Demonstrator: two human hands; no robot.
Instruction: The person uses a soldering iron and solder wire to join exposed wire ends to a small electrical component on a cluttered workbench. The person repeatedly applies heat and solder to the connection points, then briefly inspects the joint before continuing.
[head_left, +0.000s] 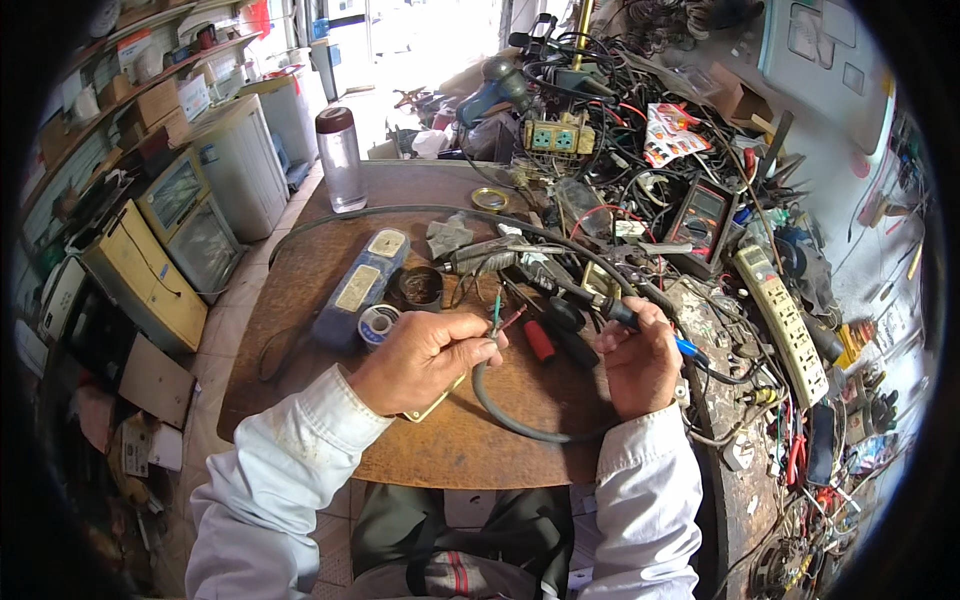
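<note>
- Fingers of the left hand pinch the end of a grey cable, above the worktop.
- From that grip a green wire sticks up toward 12 o'clock and a reddish wire toward 1 o'clock.
- The grey cable loops down from there through 5 o'clock and passes toward the right wrist.
- The right hand has its fingers curled on a dark handle; a blue piece shows at the hand's 2 o'clock, though I cannot tell whether the two are joined.
- Around the left hand: a solder spool just beside it at 10 o'clock, a blue case at 11, a round dark tin at 12, a red handle at 3.
- A clear bottle stands farther off at 11 o'clock.
- From the right hand, a multimeter lies at 1 o'clock, a pale power strip near 3.
</note>
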